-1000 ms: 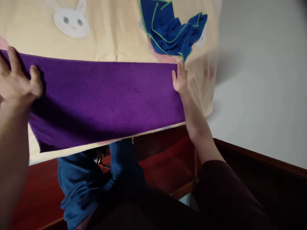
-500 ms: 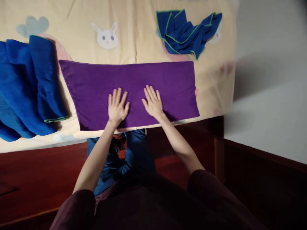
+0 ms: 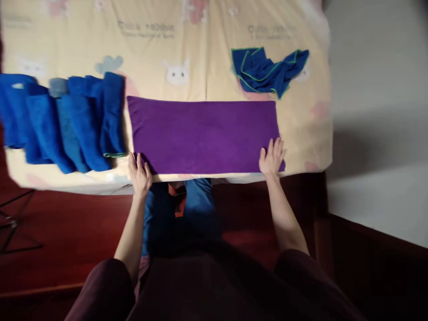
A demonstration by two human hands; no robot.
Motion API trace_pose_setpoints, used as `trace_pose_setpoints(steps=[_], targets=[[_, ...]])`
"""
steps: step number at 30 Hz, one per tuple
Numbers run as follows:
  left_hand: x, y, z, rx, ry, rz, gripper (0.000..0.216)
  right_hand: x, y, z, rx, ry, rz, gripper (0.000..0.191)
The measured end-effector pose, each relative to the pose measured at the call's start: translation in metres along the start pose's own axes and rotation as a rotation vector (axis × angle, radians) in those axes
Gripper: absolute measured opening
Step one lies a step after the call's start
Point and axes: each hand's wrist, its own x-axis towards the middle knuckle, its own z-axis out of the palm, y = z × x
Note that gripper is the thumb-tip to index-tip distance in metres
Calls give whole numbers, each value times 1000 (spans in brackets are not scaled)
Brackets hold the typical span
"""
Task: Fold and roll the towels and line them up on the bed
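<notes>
A purple towel lies flat in a long rectangle along the near edge of the bed. At its near left corner rests my left hand, fingers stretched out over the cloth's edge. My right hand lies on the near right corner with its fingers spread. Neither hand grips the cloth. To the left of the purple towel, several blue towels lie rolled or folded side by side. A crumpled blue cloth with green edging sits beyond the towel's right end.
A cream bedsheet printed with rabbits covers the bed. A pale wall stands on the right. Below the bed's edge is a dark red floor, with thin black stand legs at the left.
My hands have slid apart from the towel's middle to its two near corners. The view has shifted, showing more of the bed and the blue towels.
</notes>
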Motion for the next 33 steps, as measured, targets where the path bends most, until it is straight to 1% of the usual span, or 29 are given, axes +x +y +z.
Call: trace_pose_setpoints(steps=[2, 3, 5, 7, 10, 12, 14, 17, 18, 20, 22, 23, 24, 26, 27, 28, 29, 31, 33], targets=[[-20, -12, -13, 20, 40, -55, 54, -28, 10, 4, 20, 19, 91, 70], [-26, -17, -18, 21, 41, -78, 50, -38, 18, 6, 35, 22, 109, 70], [-26, -22, -27, -16, 19, -133, 44, -51, 33, 11, 56, 20, 100, 72], [-18, -19, -31, -92, -10, -238, 40, -56, 42, 15, 66, 12, 76, 73], [-4, -12, -34, -166, -47, -410, 30, -54, 43, 16, 81, 5, 83, 75], [-2, -11, -37, -180, -58, -467, 20, -51, 42, 16, 92, -3, 96, 77], [-6, -13, -42, -170, -67, -482, 16, -49, 44, 14, 103, -28, 96, 77], [-13, -13, -48, -82, -91, -410, 17, -47, 41, 7, 107, -63, 107, 74], [-14, -8, -48, -48, -83, -364, 19, -47, 35, 4, 96, -53, 120, 73], [-11, 6, -43, 14, -31, -229, 28, -48, 12, -1, 64, 10, 122, 71], [-5, 24, -33, 50, 10, -55, 41, -49, -21, -2, 42, 81, 49, 70], [-1, 31, -26, 61, 2, 36, 47, -50, -39, -1, 41, 93, -16, 69], [2, 35, -19, 67, -24, 113, 53, -51, -55, 2, 43, 80, -87, 68], [5, 32, -8, 86, -111, 187, 61, -49, -74, 10, 45, 4, -198, 67], [5, 25, -5, 108, -147, 192, 64, -47, -75, 14, 41, -38, -224, 67], [4, 16, -4, 135, -169, 186, 67, -44, -69, 18, 33, -71, -223, 67], [2, 5, -5, 162, -179, 174, 69, -40, -59, 20, 21, -89, -193, 68], [-1, -17, -12, 209, -176, 160, 71, -30, -25, 20, -4, -94, -81, 70], [-3, -31, -20, 236, -165, 158, 72, -21, 12, 13, -12, -100, 50, 71]])
